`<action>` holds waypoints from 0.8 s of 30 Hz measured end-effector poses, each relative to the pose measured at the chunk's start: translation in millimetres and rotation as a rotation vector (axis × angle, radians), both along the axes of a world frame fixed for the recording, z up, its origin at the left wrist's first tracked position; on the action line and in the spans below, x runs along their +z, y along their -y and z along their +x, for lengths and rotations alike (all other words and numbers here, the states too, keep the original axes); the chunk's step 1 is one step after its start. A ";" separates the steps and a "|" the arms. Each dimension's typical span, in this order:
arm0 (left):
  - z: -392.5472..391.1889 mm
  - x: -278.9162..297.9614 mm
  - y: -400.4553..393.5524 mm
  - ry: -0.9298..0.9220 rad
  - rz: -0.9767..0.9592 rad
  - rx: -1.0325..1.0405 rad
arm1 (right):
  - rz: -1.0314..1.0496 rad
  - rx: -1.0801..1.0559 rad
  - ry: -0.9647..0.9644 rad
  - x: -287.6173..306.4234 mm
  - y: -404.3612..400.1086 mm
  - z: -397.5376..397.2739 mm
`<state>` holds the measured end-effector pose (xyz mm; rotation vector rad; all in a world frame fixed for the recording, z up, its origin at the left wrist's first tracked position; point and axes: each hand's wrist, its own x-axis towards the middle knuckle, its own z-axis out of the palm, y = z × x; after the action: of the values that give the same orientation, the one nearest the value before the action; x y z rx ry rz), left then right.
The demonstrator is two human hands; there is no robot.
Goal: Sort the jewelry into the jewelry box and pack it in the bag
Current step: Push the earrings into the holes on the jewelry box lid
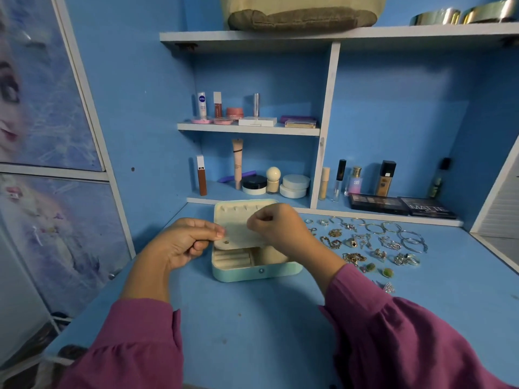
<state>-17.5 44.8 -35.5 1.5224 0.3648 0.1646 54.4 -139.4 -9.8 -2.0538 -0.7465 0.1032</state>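
Observation:
A mint-green jewelry box stands open on the blue desk, its cream lid leaning back. My left hand pinches the left edge of the box's cream inner flap, holding it raised over the compartments. One small stud earring sits in the flap. My right hand hovers over the flap's right side with its fingertips pinched together on something too small to make out. Loose jewelry lies spread to the right of the box. A beige bag rests on the top shelf.
Cosmetics fill the shelves behind the box, and two eyeshadow palettes lie at the back right. Hoop bangles and green earrings sit among the jewelry. A cabinet door stands to the left.

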 end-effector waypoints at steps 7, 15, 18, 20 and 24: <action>1.6 -1.0 0.7 0.006 -0.015 0.024 | -0.040 0.081 -0.037 -4.0 -37.8 -5.8; 1.9 -1.4 0.3 0.015 -0.044 0.019 | -0.106 0.046 0.033 -11.5 -41.6 -7.8; 1.7 -1.0 0.5 0.010 -0.042 0.019 | -0.114 0.040 0.053 -10.6 -42.4 -10.7; 1.3 -0.3 1.1 0.009 -0.036 0.012 | -0.115 0.039 0.062 -10.9 -42.0 -10.8; 0.6 0.3 1.8 0.009 -0.042 0.010 | -0.107 0.044 0.058 -13.2 -40.1 -9.6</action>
<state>-16.9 43.1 -35.3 1.4785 0.3670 0.1711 44.8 -99.3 -23.0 -2.1497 -0.8385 0.1115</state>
